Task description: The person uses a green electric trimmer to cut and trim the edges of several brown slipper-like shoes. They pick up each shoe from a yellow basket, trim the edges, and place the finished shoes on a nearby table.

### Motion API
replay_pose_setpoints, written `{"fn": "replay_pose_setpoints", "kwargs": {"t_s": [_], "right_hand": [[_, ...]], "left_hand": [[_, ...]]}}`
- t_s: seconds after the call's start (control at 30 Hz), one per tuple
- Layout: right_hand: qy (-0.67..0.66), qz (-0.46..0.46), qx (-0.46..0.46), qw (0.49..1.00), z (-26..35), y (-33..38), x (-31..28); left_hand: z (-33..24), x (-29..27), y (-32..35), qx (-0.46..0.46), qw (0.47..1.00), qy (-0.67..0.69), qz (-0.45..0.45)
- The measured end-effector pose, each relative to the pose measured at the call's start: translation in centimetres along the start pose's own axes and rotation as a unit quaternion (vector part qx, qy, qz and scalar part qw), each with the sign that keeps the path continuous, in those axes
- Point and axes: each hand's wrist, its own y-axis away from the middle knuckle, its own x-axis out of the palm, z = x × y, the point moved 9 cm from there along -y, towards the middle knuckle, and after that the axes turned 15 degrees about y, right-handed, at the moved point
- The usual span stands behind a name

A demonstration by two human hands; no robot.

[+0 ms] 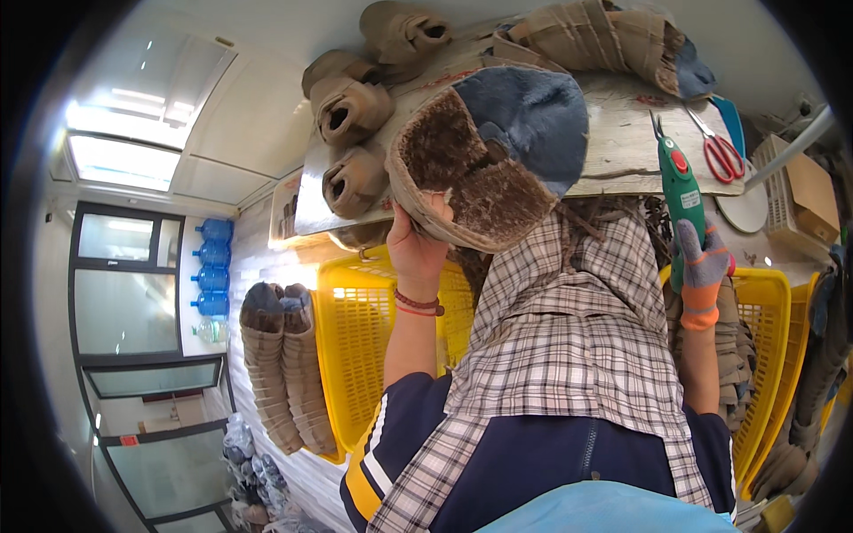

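My bare left hand [416,250] is closed on the edge of a fur-lined shoe upper [462,169], holding it up over the table's near edge. The upper has a tan outside, brown fur lining and a blue-grey fuzzy part. In a grey and orange glove, my right hand [702,275] grips green electric scissors [682,191] with a red button. Their pointed tip is directed away from me, to the right of the upper and apart from it. Red-handled scissors [721,155] lie just beyond on the table.
Several tan shoe uppers [355,108] stand at the table's left, and a stacked row [595,40] lies at its back. Yellow baskets [355,346] flank me; the right one [769,329] holds stacked uppers. More stacks [275,382] stand on the left, near blue water bottles [211,266].
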Motion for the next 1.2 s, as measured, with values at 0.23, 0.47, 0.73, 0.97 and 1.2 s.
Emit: {"fn": "replay_pose_setpoints", "kwargs": {"t_s": [0.23, 0.47, 0.73, 0.97, 1.2], "right_hand": [[-0.001, 0.011, 0.019, 1.0, -1.3, 0.7, 0.0], [0.006, 0.029, -0.003, 1.0, -1.9, 0.6, 1.0], [0.014, 0.016, 0.004, 1.0, -2.1, 0.9, -0.1], [0.037, 0.026, 0.01, 0.999, -2.1, 0.7, 0.5], [0.013, 0.031, 0.009, 0.999, -2.1, 1.1, 0.4]], "left_hand": [[-5.3, 11.5, 3.1, 0.183, 0.564, -0.805, -0.004], [-2.8, 6.8, -4.9, 0.144, 0.252, -0.948, 0.13], [-6.9, -0.4, -8.1, 0.145, 0.274, -0.95, 0.045], [-10.3, -7.3, -8.1, 0.129, 0.328, -0.932, -0.085], [-8.3, -0.6, -6.8, 0.316, 0.4, -0.855, -0.093]]}}
